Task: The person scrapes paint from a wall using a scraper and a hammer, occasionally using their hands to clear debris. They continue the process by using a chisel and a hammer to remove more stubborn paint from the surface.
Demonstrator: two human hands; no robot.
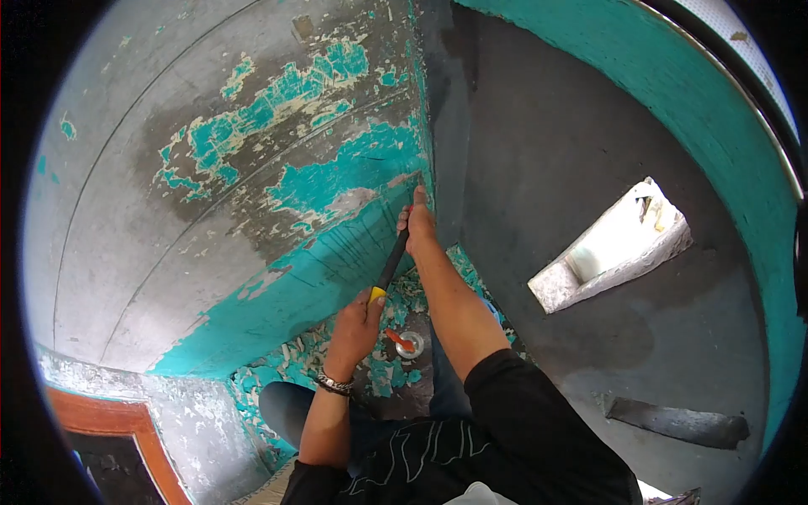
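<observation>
While its far end meets the turquoise paint of the wall point(295, 324) close to the corner, the long-handled tool point(391, 268) slants up and away from the person between both hands. Its shaft is black, with a yellow section at the near end; the working tip is too small and too covered by the hand to make out.

The left hand point(353, 334), a metal bracelet point(334, 385) at its wrist, has its fingers curled round the yellow section. The right hand point(420, 225) grips the black shaft farther up, fingers closed on it and thumb pointing toward the wall.

Around the tool, the wall shows bare grey and brown areas broken by ragged turquoise patches. Below the hands, paint flakes point(383, 378) lie scattered on the floor near the person's legs, and among them sits a small round metal container point(410, 345) with an orange-red object point(398, 337) lying across it.

To the right, on a dark grey surface point(547, 143), rests a whitish, scuffed, open-topped container point(610, 248), tilted diagonally. Nearer the person on that surface lies a dark curved strip point(678, 422). At the lower left stands a reddish-brown frame point(153, 438).
</observation>
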